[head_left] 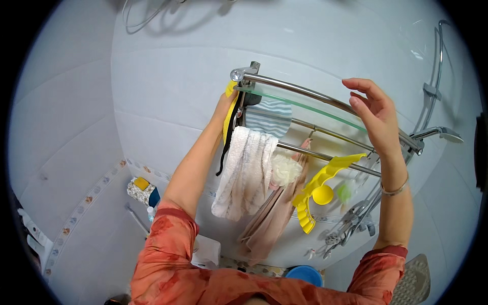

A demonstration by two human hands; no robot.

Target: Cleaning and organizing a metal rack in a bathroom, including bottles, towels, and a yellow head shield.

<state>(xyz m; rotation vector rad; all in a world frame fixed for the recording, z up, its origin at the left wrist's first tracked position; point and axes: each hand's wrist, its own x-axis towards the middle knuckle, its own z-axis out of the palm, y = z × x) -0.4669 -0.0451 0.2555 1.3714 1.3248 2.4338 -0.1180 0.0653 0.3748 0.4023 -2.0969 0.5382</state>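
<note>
My left hand (228,98) reaches to the left end of a wall-mounted steel towel rack (299,88), at a yellow item with a black strap (230,116). Its fingers are hidden there, so its grip does not show. Above the rack's right half my right hand (375,114) is raised, fingers apart and holding nothing. Between them runs a glass shelf (312,110). On the rack hang a striped blue-and-white cloth (268,116), a white towel (246,175), a pale mesh bath puff (286,170), a pinkish towel (270,225) and a wavy yellow visor-like piece (324,177).
A chrome hand shower (442,133) juts out beside the rack's right end, with a mixer tap (358,217) below. Lower down are a blue basin (305,275) and a grey bath mat (413,282). A yellow sponge (141,183) rests on a patterned box (140,191) at left.
</note>
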